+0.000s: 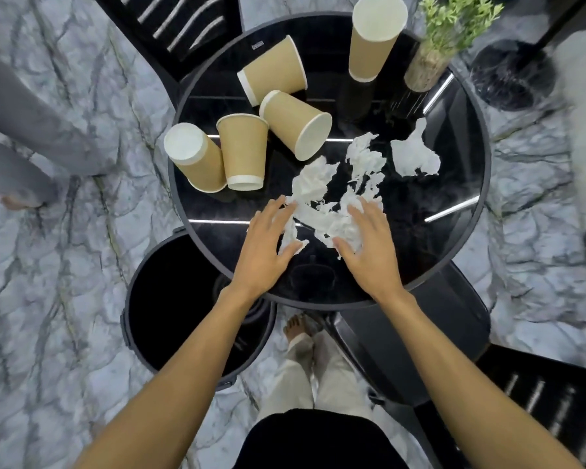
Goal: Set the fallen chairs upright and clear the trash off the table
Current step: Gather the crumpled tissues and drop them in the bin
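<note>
A round black table carries several tan paper cups and crumpled white tissues. Two cups lie on their sides, two stand upside down, and one tall cup stands upright at the back. A pile of crumpled tissue lies near the front, with another piece apart to the right. My left hand and my right hand rest with fingers spread on either side of the pile, touching its near edges. Black chairs stand at the back left and front right.
A black round bin stands open on the floor just left of the table's near edge. A small green plant in a glass pot sits at the table's back right. Another person's grey-clad legs are at the left. The floor is grey marble.
</note>
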Tool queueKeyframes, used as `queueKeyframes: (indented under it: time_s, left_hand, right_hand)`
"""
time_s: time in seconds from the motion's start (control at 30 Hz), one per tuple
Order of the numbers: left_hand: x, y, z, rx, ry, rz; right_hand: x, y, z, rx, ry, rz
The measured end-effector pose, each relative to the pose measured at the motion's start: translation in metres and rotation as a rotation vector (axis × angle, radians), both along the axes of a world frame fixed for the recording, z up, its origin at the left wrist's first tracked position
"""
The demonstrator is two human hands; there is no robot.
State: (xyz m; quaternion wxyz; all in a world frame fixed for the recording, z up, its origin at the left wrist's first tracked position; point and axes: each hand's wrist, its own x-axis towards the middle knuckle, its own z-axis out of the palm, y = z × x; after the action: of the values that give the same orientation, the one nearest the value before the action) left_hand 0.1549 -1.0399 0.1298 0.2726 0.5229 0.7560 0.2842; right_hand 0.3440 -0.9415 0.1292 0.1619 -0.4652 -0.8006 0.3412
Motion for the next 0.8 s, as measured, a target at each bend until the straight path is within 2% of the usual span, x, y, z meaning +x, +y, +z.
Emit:
queueKeyframes:
  time_s: [0.07,0.17,0.3,0.4,0.53,0.8]
  left_hand:
    - [0.005,0.008,0.001,0.017,-0.033,-0.001]
    - [0.006,0.023,0.003,0.046,-0.026,-0.009]
    - [-0.001,0.041,0.010,0.051,-0.008,-0.124]
    - [-0.005,0.054,0.016,0.008,-0.024,-0.231]
    - [-0.013,0.066,0.007,-0.018,0.085,-0.345]
    - [-0.008,0.068,-0.005,0.022,0.077,-0.175]
  right_hand:
    - [-0.001,0.001,0.004,0.015,0.064,0.006]
    - [0.007,0.018,0.019,0.069,0.171,-0.100]
    - [0.032,0.070,0.035,0.107,0.133,-0.182]
    - [0.041,0.114,0.035,0.029,0.018,-0.101]
    - [0.033,0.142,0.026,-0.074,-0.106,0.095]
    - [0.016,0.105,0.012,-0.061,-0.052,0.297]
